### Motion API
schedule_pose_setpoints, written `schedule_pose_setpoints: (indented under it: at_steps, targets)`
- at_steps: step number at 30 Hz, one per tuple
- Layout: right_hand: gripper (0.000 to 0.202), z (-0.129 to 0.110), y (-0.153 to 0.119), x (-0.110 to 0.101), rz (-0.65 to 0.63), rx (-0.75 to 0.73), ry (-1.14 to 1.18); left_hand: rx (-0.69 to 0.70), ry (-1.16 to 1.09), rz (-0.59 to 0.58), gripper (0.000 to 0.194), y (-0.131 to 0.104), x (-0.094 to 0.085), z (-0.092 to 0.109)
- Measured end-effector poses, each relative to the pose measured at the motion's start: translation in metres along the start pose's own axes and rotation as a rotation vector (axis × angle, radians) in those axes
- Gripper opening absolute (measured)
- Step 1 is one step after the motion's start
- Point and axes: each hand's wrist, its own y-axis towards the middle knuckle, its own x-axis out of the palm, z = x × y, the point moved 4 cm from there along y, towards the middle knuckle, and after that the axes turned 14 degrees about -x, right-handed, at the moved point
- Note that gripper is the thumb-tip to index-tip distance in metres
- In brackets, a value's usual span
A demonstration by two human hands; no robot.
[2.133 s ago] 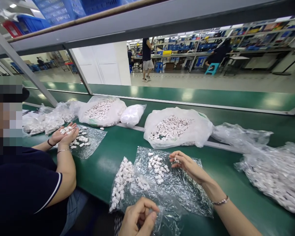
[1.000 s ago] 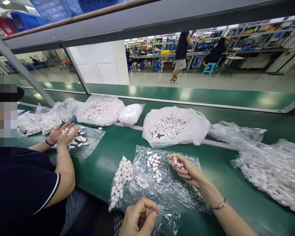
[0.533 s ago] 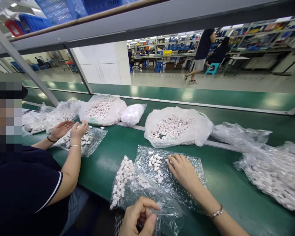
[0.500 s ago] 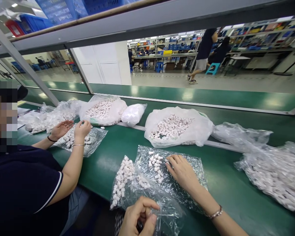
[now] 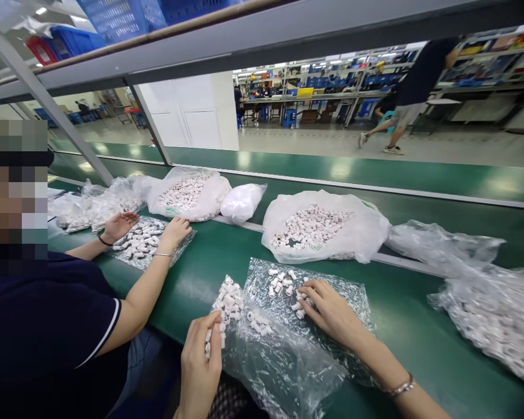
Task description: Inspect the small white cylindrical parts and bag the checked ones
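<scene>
My left hand (image 5: 201, 355) is curled round the near left side of a clear plastic bag (image 5: 283, 361), where white plastic fittings (image 5: 229, 299) are heaped inside. Its fingers and thumb press on that filled part. On a flat clear plastic bag (image 5: 353, 297) beyond, my right hand (image 5: 329, 311) lies palm down with bent, parted fingers. Under and beside those fingertips are loose white fittings (image 5: 298, 308); whether any is pinched is hidden. Another small group of fittings (image 5: 282, 282) lies just past them.
A large white bag of fittings (image 5: 323, 224) stands open behind my hands. Filled clear bags (image 5: 493, 320) lie at right. On the left, a co-worker's hands (image 5: 174, 233) are over another plastic sheet with fittings. A shelf beam (image 5: 262, 41) crosses overhead.
My left hand has moved left and away from the loose plastic to the bag's filled side. My right hand is now over fittings, which have shifted right. A person in the background walked right.
</scene>
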Motion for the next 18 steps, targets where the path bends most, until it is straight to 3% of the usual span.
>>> schedule_pose_setpoints:
  at_steps: [4,9,13,18]
  targets:
    - [0.016,0.006,0.000,0.002,0.005,0.004,-0.003,0.192,0.338,-0.012,0.036,0.003,0.030,-0.017]
    - [0.017,0.015,-0.005,0.009,0.015,0.011,-0.001,0.373,0.640,-0.073,0.066,-0.020,0.069,-0.008]
    - [0.018,0.020,-0.009,0.009,0.034,0.000,-0.009,0.312,0.669,-0.116,0.072,-0.019,0.067,-0.005]
    - [0.020,0.022,-0.011,0.005,0.083,-0.028,-0.021,0.186,0.636,-0.083,0.059,0.005,0.055,-0.015]
